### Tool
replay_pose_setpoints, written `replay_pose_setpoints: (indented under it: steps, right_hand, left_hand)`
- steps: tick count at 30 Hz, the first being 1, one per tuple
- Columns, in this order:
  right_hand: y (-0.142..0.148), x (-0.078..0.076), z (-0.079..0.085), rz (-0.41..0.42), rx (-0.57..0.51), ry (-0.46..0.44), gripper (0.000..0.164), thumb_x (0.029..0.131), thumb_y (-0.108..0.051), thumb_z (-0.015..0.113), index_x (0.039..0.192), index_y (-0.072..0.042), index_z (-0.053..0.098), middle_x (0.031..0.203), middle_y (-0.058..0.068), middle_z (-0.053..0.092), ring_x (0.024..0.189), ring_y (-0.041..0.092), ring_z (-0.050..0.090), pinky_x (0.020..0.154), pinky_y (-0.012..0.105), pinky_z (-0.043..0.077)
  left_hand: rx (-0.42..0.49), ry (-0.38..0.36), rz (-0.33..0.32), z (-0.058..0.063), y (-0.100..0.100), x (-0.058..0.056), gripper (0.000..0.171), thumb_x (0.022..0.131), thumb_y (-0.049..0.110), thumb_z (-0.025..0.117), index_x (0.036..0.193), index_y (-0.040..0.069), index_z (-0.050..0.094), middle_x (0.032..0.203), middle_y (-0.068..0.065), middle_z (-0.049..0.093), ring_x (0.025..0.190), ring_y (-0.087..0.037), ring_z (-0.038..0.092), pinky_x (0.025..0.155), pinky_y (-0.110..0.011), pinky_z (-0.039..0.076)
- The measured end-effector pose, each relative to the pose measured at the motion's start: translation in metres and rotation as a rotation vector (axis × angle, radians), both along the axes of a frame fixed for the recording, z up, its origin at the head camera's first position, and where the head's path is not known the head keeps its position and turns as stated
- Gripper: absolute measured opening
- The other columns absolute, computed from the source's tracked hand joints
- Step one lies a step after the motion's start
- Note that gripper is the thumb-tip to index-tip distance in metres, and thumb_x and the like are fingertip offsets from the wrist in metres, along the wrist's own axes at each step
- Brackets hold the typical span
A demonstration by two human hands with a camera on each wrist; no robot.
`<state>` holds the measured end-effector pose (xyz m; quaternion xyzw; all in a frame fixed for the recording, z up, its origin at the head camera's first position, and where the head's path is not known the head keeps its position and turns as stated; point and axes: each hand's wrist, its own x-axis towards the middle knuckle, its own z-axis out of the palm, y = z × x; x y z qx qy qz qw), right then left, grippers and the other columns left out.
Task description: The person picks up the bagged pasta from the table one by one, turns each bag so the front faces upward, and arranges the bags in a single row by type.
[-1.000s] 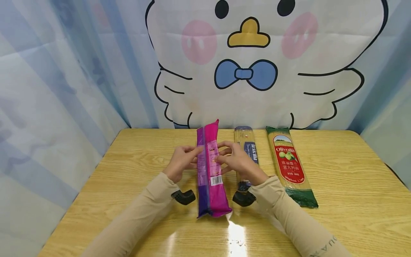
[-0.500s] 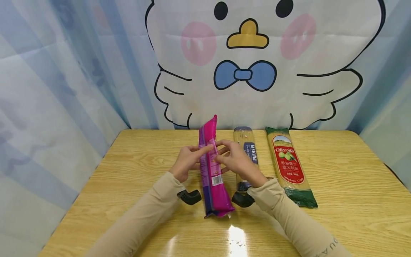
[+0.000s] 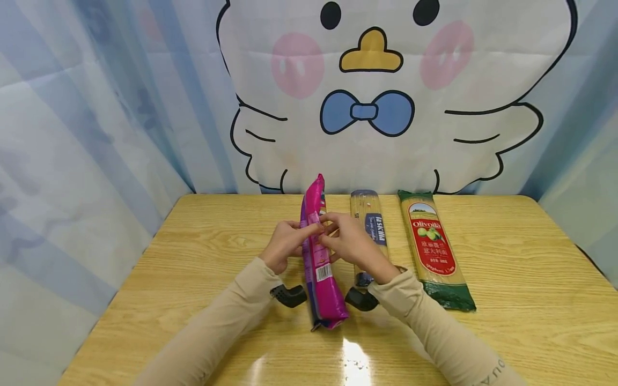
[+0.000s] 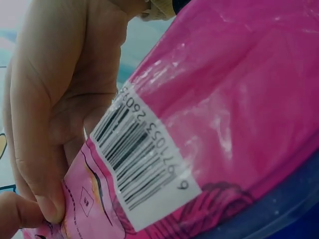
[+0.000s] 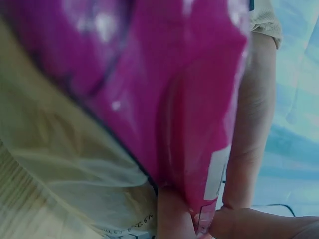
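Note:
A long pink and purple plastic pasta packet (image 3: 329,300) stands tilted on its edge at the middle of the table, held between both hands. The left hand (image 3: 284,244) grips its left side, thumb over the upper face. From the right, the right hand (image 3: 352,241) pinches it with thumb and fingers. The left wrist view shows a white barcode label (image 4: 144,164) on the pink face. A see-through part of the packet (image 5: 75,144) with tan contents shows in the right wrist view. Fingers behind the packet are partly hidden.
Right of the hands lies a blue-labelled spaghetti pack (image 3: 367,206), partly covered by the right hand and wrist. Farther right is a green-ended spaghetti pack with a red label (image 3: 434,246). The wooden table (image 3: 217,230) ends at a printed curtain (image 3: 299,139) behind.
The packet has turned about its length, from its back face showing broadly to standing more on edge. The left hand has moved slightly right with it; the right hand stays nearly in place.

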<state>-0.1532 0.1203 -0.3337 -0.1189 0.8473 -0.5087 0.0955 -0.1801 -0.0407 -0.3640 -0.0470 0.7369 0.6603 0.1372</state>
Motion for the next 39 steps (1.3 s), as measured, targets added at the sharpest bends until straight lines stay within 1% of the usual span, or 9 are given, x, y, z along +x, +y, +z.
replay_pose_setpoints:
  steps: [3,8,13,20,24,28,32,34,39]
  right_hand:
    - [-0.001,0.001,0.001,-0.002,0.04,0.006,0.046,0.095,-0.002,0.06,0.14,0.003,0.05,0.112,0.023,0.065,0.088,0.028,0.069,0.06,0.036,0.062]
    - [0.001,0.003,0.005,0.003,0.069,0.004,0.045,0.094,-0.004,0.064,0.138,0.002,0.052,0.112,0.022,0.066,0.083,0.025,0.07,0.062,0.039,0.062]
    - [0.006,0.004,0.01,0.001,0.064,-0.028,0.039,0.094,-0.007,0.064,0.133,-0.002,0.058,0.113,0.021,0.065,0.083,0.026,0.07,0.061,0.037,0.062]
    - [0.014,0.001,0.011,-0.029,0.072,0.015,0.036,0.094,-0.009,0.066,0.128,-0.002,0.06,0.113,0.021,0.068,0.082,0.026,0.072,0.064,0.036,0.062]
    - [0.02,-0.002,0.008,-0.057,0.074,0.032,0.039,0.094,-0.013,0.068,0.129,-0.001,0.057,0.113,0.021,0.069,0.084,0.026,0.073,0.067,0.034,0.062]
    - [0.024,-0.006,0.003,-0.062,0.036,-0.015,0.048,0.093,-0.017,0.07,0.134,0.0,0.053,0.117,0.022,0.068,0.09,0.029,0.072,0.074,0.038,0.062]
    - [0.026,-0.008,-0.001,-0.045,-0.036,-0.098,0.055,0.093,-0.021,0.071,0.138,0.001,0.048,0.124,0.025,0.063,0.099,0.033,0.07,0.082,0.044,0.061]
    - [0.027,-0.009,-0.004,-0.026,-0.074,-0.133,0.06,0.093,-0.023,0.071,0.141,0.001,0.045,0.128,0.026,0.059,0.102,0.034,0.069,0.085,0.047,0.06]
    - [0.029,-0.01,-0.01,-0.002,-0.174,-0.206,0.069,0.093,-0.026,0.072,0.148,-0.002,0.038,0.138,0.026,0.052,0.109,0.033,0.066,0.09,0.052,0.057]
  left_hand:
    - [0.018,-0.004,0.012,0.0,0.001,0.0,0.046,0.084,0.027,0.074,0.115,-0.005,0.06,0.098,-0.012,0.065,0.07,-0.013,0.068,0.069,-0.033,0.062]
    - [0.038,-0.008,0.025,-0.001,0.004,-0.001,0.047,0.083,0.023,0.071,0.118,-0.006,0.059,0.099,-0.012,0.065,0.072,-0.014,0.067,0.067,-0.03,0.061]
    - [0.05,-0.005,0.033,-0.001,0.004,-0.001,0.049,0.082,0.021,0.07,0.12,-0.007,0.059,0.104,-0.015,0.064,0.075,-0.016,0.067,0.069,-0.031,0.062]
    - [0.057,0.01,0.029,0.001,0.002,-0.001,0.052,0.081,0.022,0.071,0.123,-0.007,0.059,0.105,-0.016,0.065,0.078,-0.017,0.068,0.074,-0.036,0.062]
    - [0.081,0.011,0.027,0.002,0.0,-0.001,0.054,0.082,0.021,0.071,0.126,-0.006,0.059,0.107,-0.018,0.066,0.08,-0.019,0.068,0.077,-0.038,0.062]
    - [0.094,0.005,0.024,0.003,-0.005,-0.002,0.056,0.082,0.021,0.071,0.13,-0.004,0.057,0.115,-0.019,0.065,0.087,-0.021,0.069,0.079,-0.039,0.061]
    - [0.101,-0.006,0.016,0.004,-0.007,-0.002,0.057,0.082,0.022,0.072,0.132,-0.002,0.057,0.119,-0.019,0.064,0.092,-0.023,0.068,0.081,-0.039,0.061]
    - [0.113,-0.01,0.011,0.005,-0.007,-0.002,0.058,0.082,0.022,0.072,0.132,-0.002,0.056,0.12,-0.019,0.063,0.093,-0.023,0.067,0.081,-0.039,0.061]
    - [0.145,-0.04,0.01,0.008,-0.007,-0.001,0.058,0.084,0.024,0.071,0.134,0.0,0.055,0.122,-0.018,0.063,0.095,-0.023,0.067,0.084,-0.038,0.06]
